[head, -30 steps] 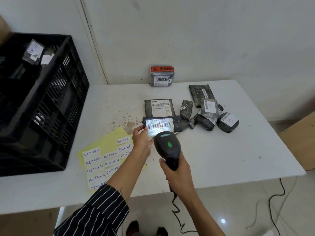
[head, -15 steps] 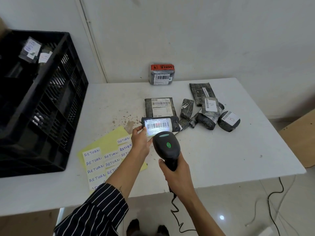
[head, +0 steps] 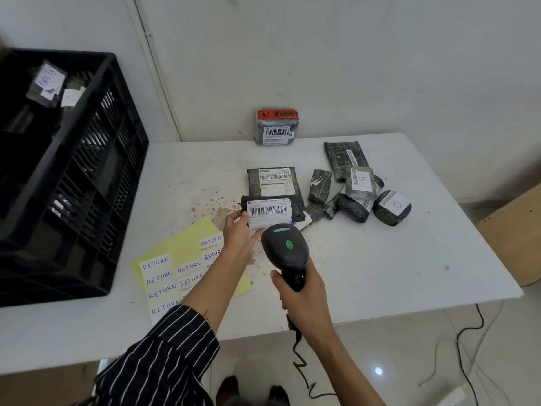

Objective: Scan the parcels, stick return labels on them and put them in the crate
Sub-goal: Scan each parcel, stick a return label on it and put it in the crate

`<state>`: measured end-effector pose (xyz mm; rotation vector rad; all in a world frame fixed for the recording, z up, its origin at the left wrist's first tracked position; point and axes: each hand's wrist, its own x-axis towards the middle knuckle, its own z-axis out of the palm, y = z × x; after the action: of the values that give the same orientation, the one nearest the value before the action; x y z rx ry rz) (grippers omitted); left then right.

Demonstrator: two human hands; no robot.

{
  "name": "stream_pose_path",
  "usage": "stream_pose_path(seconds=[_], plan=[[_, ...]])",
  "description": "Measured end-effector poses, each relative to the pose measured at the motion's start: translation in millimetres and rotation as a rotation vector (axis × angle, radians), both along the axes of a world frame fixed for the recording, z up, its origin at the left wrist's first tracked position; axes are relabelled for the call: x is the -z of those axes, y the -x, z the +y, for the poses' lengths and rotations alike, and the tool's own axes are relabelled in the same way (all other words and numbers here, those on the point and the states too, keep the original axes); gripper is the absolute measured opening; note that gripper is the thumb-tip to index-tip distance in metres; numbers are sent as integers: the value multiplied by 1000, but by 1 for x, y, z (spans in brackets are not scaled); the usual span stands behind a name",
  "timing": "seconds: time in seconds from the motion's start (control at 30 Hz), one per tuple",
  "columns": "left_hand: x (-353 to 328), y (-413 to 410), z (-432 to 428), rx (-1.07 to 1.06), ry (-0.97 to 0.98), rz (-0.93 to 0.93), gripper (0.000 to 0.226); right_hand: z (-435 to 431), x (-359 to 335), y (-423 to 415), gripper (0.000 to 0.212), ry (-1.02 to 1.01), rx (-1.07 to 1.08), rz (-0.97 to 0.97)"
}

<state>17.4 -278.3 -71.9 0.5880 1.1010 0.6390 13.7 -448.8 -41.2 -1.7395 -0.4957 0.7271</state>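
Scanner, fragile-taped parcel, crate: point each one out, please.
scanner (head: 281,253), head view, top of its dark head.
fragile-taped parcel (head: 276,131), head view, its barcode label.
crate (head: 93,168), head view, slatted side wall.

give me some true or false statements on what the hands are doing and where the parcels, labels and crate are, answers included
1. The right hand grips the scanner. True.
2. The left hand lies flat on the yellow label sheet. False: it holds the left end of the barcoded parcel, just beyond the scanner.
3. The black crate is empty. False: labelled parcels lie inside it.
4. The orange-taped parcel stands at the back of the table, by the wall. True.
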Motion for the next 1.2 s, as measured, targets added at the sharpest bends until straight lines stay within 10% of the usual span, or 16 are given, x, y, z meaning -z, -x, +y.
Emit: stream_pose_path(seconds=[0.67, 1.2], plan=[[0, 0, 1, 33, 22, -15, 14, -2, 5, -6, 16, 32, 24, -49], [66, 34, -54, 207, 87, 288, 15, -19, 120, -126, 44, 790, 94, -607]])
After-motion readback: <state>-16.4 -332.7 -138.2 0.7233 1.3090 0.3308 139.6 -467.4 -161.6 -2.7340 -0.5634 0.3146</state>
